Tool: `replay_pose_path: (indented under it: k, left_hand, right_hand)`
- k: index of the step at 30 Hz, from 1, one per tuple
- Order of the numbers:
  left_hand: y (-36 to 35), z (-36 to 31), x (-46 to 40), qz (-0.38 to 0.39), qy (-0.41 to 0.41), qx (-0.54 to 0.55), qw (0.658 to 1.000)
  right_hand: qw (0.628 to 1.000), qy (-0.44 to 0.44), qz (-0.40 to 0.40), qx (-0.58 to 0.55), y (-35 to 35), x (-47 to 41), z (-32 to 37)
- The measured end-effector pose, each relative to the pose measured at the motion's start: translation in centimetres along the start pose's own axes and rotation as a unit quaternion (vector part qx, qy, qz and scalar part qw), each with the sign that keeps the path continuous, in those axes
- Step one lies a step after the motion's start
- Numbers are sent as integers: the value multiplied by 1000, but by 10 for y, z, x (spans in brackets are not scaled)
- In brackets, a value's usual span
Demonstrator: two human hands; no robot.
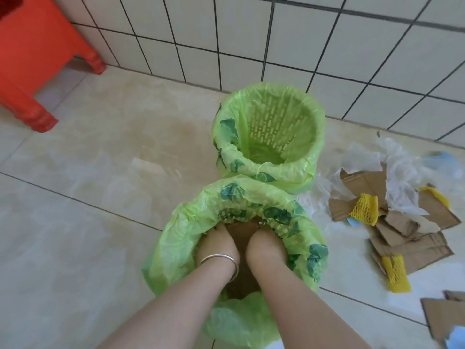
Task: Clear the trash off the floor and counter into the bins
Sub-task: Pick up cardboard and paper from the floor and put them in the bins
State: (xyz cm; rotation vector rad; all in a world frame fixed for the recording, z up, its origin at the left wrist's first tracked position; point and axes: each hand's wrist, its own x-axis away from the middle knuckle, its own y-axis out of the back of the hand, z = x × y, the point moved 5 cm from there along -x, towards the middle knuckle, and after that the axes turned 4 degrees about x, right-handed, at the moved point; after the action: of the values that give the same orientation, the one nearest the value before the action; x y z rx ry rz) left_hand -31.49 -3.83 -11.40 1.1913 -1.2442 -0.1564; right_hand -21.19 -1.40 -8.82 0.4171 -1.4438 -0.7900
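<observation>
Beige tiled floor (75,222) meeting a white tiled wall (276,34) along its far edge, with a red plastic stool (32,59) at the far left corner. Two bins lined with green bags stand touching: the far bin (309,137) holds nothing visible; the near bin (176,248) contains brown cardboard (241,238). A pile of torn cardboard pieces (412,245), clear plastic film (402,172) and yellow foam netting (364,209) lies on the floor just right of the bins. The left hand (217,244), with a silver bangle (221,259) at the wrist, and the right hand (264,244) reach down into the near bin onto the cardboard; fingers are hidden, so each grip cannot be told.
</observation>
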Motion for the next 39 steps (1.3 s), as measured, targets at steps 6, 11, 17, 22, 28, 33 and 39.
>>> replay_pose_path:
  k: [6, 11, 17, 22, 28, 33, 39]
  left_hand:
    - [59, -43, 63, -102, -187, -131, 968]
    - [78, -125, 120, -115, -324, -79, 936]
    - [25, -241, 179, -81, -432, -61, 896]
    - [-62, -330, 206, 8, -477, -8, 879]
    - [-173, -358, 190, 92, -443, 5, 892]
    - [-230, -353, 162, 153, -395, -28, 905]
    - [-271, -366, 140, 150, -371, -164, 902]
  right_hand:
    - [979, 139, -142, 49, 59, 62, 3]
    - [964, 131, -228, -47, 119, 93, -65]
    - [959, 54, -227, -160, 151, 104, -214]
    - [943, -50, -214, -251, 145, 85, -341]
    - [918, -140, -181, -323, 76, 38, -405]
    - [916, -156, -110, -353, 10, 2, -436]
    - [958, -144, -134, -209, -26, -3, -477]
